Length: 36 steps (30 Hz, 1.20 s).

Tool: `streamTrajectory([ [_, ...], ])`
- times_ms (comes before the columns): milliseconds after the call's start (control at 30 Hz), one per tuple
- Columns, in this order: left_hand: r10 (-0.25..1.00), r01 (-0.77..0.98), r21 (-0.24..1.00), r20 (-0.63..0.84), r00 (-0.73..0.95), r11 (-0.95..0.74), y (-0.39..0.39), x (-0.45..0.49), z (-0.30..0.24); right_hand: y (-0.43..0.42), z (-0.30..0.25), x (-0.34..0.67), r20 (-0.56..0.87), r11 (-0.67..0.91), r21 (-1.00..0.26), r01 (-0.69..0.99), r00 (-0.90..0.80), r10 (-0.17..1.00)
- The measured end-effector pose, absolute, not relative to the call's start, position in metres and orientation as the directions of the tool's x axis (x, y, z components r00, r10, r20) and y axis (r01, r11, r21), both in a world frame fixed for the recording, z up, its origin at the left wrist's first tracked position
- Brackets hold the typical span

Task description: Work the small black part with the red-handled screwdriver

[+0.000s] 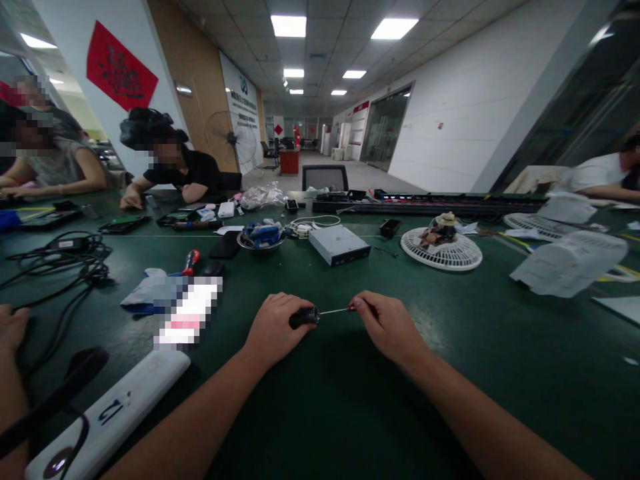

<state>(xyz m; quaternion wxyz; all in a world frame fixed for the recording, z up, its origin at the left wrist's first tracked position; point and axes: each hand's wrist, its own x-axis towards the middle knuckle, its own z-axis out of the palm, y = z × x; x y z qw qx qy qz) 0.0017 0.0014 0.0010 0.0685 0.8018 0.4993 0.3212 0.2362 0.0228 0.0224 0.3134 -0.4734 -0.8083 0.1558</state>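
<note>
My left hand [274,328] is closed around a black cylindrical handle [304,317], which looks like a small screwdriver's, and covers most of it. A thin metal shaft [334,311] runs right from the handle to my right hand [386,321]. My right fingertips pinch the shaft's far end, with a small dark piece showing there. Both hands are just above the dark green work table [450,373], and the shaft's tip is hidden by my fingers.
A white fan grille [441,249], a grey optical drive [339,245], a metal bowl [260,243] of blue parts, a red-handled screwdriver [189,262], and black cables [60,260] lie on the table. A long white device [107,417] lies lower left. Other people sit around the table.
</note>
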Motion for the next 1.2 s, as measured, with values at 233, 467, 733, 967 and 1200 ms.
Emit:
streamTrajectory([
  [233,0.842,0.756,0.431,0.453,0.292,-0.494,0.0017,0.0014,0.0016,0.0228,0.0236,0.2357,0.321,0.463,-0.509,0.726,-0.339,0.884],
  [467,0.839,0.755,0.425,0.455,0.298,-0.499,0.0017,0.0013,0.0007,0.0238,0.0213,0.2349,0.276,0.446,-0.549,0.707,-0.350,0.895],
  [733,0.836,0.762,0.421,0.472,0.279,-0.492,0.0015,0.0015,0.0003,0.0266,0.0202,0.2353,0.123,0.334,-0.596,0.730,-0.328,0.937],
  [967,0.851,0.791,0.415,0.468,0.239,-0.450,0.0015,0.0012,0.0005,0.0311,0.0168,0.2354,0.039,0.181,-0.639,0.748,-0.203,0.978],
  [1200,0.880,0.846,0.412,0.457,0.128,-0.337,0.0029,-0.0004,0.0006,0.0238,0.0146,0.2299,0.042,0.278,-0.735,0.618,-0.367,0.929],
])
